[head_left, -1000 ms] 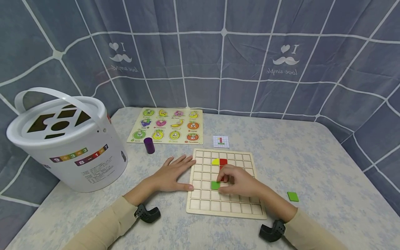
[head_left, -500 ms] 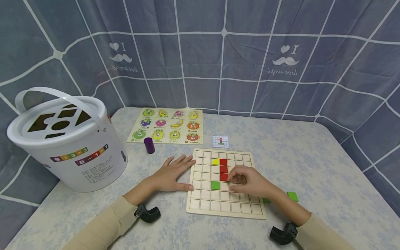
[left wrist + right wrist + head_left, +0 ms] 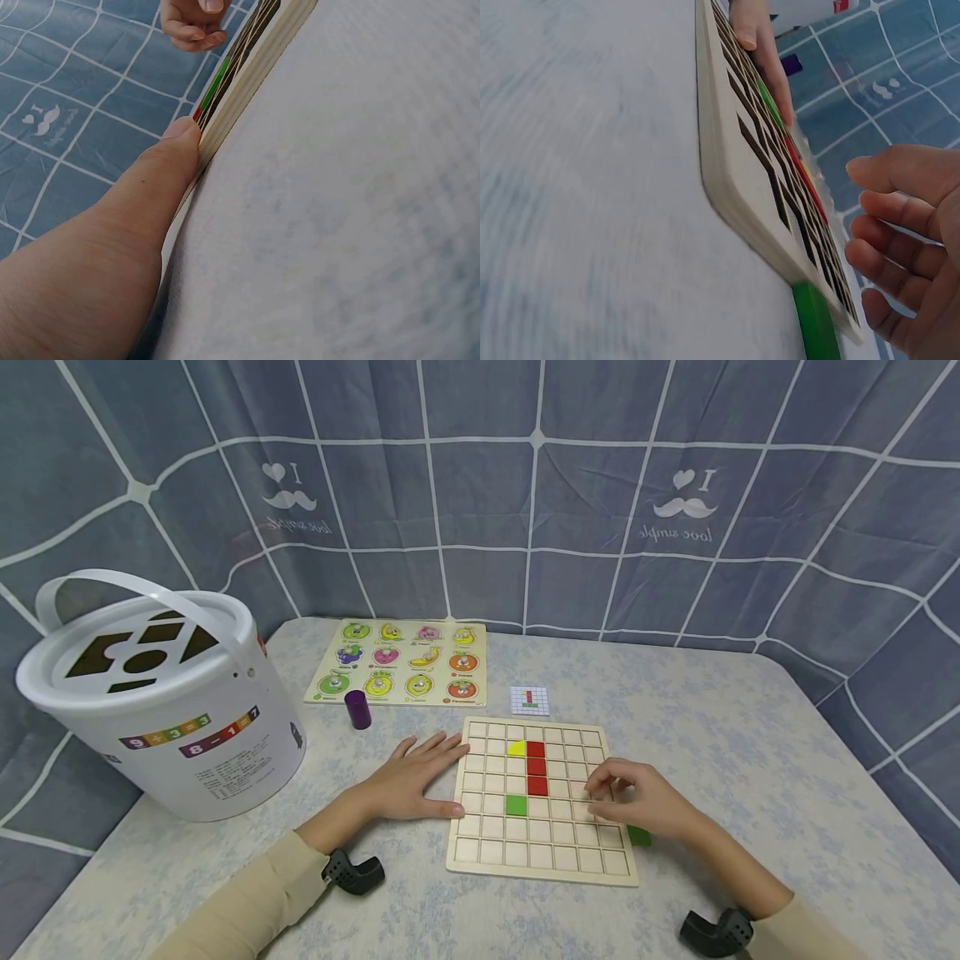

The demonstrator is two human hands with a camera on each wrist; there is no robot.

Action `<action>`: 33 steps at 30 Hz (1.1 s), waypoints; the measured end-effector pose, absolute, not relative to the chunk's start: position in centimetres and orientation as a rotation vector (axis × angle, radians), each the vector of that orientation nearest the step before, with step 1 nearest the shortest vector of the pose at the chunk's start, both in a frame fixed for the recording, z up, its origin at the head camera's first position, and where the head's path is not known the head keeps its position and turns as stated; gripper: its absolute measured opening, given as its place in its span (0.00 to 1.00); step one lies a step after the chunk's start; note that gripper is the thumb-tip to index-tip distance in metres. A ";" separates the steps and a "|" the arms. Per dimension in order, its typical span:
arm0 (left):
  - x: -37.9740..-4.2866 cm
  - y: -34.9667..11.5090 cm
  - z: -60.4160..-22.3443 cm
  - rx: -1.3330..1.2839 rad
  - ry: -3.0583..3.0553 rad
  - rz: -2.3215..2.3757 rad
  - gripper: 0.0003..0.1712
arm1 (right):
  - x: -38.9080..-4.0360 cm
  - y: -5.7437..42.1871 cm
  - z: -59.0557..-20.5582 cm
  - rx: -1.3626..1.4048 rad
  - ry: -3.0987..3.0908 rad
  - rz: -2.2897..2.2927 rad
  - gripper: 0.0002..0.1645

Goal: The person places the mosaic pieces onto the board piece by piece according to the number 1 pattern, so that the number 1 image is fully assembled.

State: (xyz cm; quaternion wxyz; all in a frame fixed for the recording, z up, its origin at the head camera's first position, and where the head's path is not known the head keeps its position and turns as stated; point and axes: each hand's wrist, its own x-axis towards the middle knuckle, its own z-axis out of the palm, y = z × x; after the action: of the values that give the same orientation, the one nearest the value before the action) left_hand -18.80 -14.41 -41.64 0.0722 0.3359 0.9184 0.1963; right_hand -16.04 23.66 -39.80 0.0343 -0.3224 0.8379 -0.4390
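Note:
A wooden grid board (image 3: 480, 852) lies flat on the table. My left hand (image 3: 416, 781) rests against its left edge with fingers spread; in the left wrist view the thumb (image 3: 161, 165) touches the board's side. Set in the grid are a yellow piece (image 3: 517, 748), a column of red squares (image 3: 536, 767) and a green square (image 3: 516, 806). My right hand (image 3: 645, 793) hovers over the board's right side, fingers loosely bent and holding nothing, as the right wrist view shows. Just below it, a loose green square (image 3: 640, 837) lies against the board's right edge.
Behind the board lies a small pattern card (image 3: 529, 701). A fruit picture board (image 3: 397, 662) is at the back left, with a purple cylinder (image 3: 358, 710) by its front edge. A white lidded bucket (image 3: 172, 735) stands at the far left.
My right hand has moved right, away from the red column, uncovering the red squares. It now hides the farther loose green square seen earlier. The left hand stays in place.

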 end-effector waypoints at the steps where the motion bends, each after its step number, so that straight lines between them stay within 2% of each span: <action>1: -18.8 -14.4 -41.6 1.008 2.760 0.588 0.55 | -16.0 23.9 -39.7 -0.980 2.588 -1.345 0.08; 14: -18.8 -14.4 -41.7 1.013 2.765 0.581 0.55 | -15.1 27.7 -39.6 -0.892 2.747 -1.257 0.11; 33: -18.9 -14.4 -41.7 1.017 2.768 0.587 0.54 | -14.4 32.7 -39.5 -0.611 2.872 -1.119 0.12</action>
State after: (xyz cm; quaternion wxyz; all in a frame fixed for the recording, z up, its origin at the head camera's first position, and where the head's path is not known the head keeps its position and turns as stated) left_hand -18.87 -14.39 -41.68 0.0671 0.3374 0.9185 0.1948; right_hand -14.35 32.73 -39.50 -0.0006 -0.1946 0.9139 -0.3562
